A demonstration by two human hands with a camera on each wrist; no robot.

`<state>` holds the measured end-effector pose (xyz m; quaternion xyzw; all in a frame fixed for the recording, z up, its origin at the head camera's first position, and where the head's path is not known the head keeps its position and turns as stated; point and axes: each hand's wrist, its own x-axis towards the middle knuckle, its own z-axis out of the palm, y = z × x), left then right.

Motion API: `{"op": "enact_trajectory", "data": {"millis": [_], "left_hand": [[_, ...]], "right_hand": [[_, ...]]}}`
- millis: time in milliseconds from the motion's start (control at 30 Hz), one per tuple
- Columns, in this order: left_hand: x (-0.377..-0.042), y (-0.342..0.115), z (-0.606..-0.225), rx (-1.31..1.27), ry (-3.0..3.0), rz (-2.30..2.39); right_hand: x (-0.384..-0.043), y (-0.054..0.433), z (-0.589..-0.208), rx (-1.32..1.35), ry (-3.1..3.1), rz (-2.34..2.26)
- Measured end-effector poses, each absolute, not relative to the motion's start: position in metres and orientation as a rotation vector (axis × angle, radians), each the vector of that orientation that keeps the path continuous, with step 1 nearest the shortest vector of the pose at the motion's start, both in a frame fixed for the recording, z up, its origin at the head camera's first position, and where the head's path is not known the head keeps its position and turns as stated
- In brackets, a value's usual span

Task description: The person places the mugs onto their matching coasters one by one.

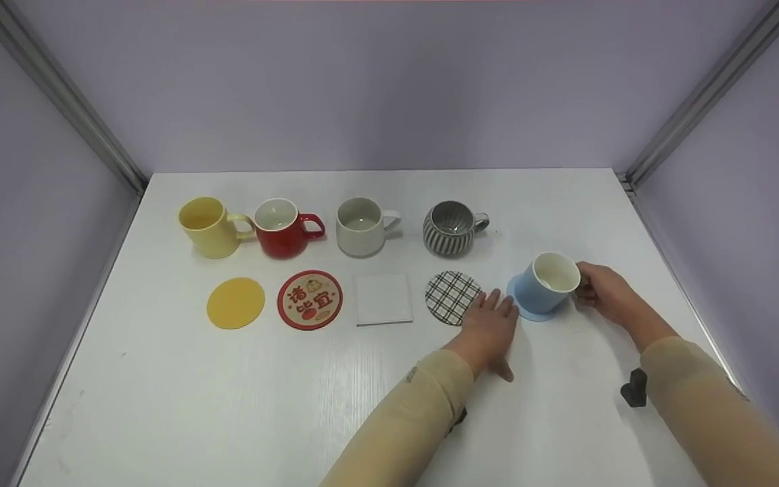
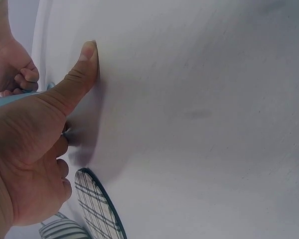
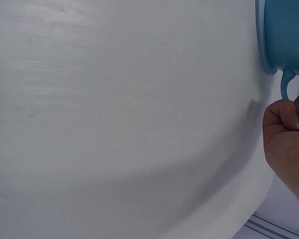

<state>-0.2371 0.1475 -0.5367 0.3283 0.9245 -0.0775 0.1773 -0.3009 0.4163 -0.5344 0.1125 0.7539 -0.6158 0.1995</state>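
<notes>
At the left end of the white surface (image 1: 227, 406), I see a yellow mug (image 1: 210, 233), and in front of it lies a round yellow coaster (image 1: 235, 303). Next to it stands a red mug (image 1: 284, 237) with white inside; before this one is a red-rimmed coaster (image 1: 310, 300) with printed characters. Then there is a pale mug (image 1: 360, 233), and a square white coaster (image 1: 383, 299) lies in front of it. After that comes a striped grey mug (image 1: 450, 233), its handle toward the right like the other three, and in front of it a round checked coaster (image 1: 450, 294).

The left hand (image 1: 490, 331) is low over the surface, between the checked coaster and the blue coaster (image 1: 533, 312). Its grip is loose: the fingers are straight and a little spread, and it has hold of nothing. Whether the fingertips touch the blue coaster, I cannot tell.

The blue mug (image 1: 544, 289) stands on this blue coaster, the farthest to the right. On its right side, the right hand (image 1: 604, 292) holds the handle, and the grip is closed around it with curled fingers.
</notes>
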Motion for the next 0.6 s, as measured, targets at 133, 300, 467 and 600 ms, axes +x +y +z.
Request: {"op": "enact_trajectory", "data": {"millis": [133, 300, 467, 600], "left_hand": [[-0.2363, 0.147, -0.5356, 0.936, 2.618, -0.219], [-0.234, 0.1457, -0.5316, 0.934, 2.627, -0.229], [-0.2327, 0.1448, -0.5305, 0.931, 2.639, -0.235], [-0.2325, 0.1443, -0.5334, 0.927, 2.659, -0.211]], "right_hand": [[-0.3011, 0.4172, -0.5347, 0.328, 2.119, -1.703], [-0.3004, 0.4171, -0.5339, 0.343, 2.119, -1.695], [-0.2999, 0.4162, -0.5321, 0.351, 2.091, -1.727], [-0.2998, 0.417, -0.5304, 0.353, 2.092, -1.716]]}}
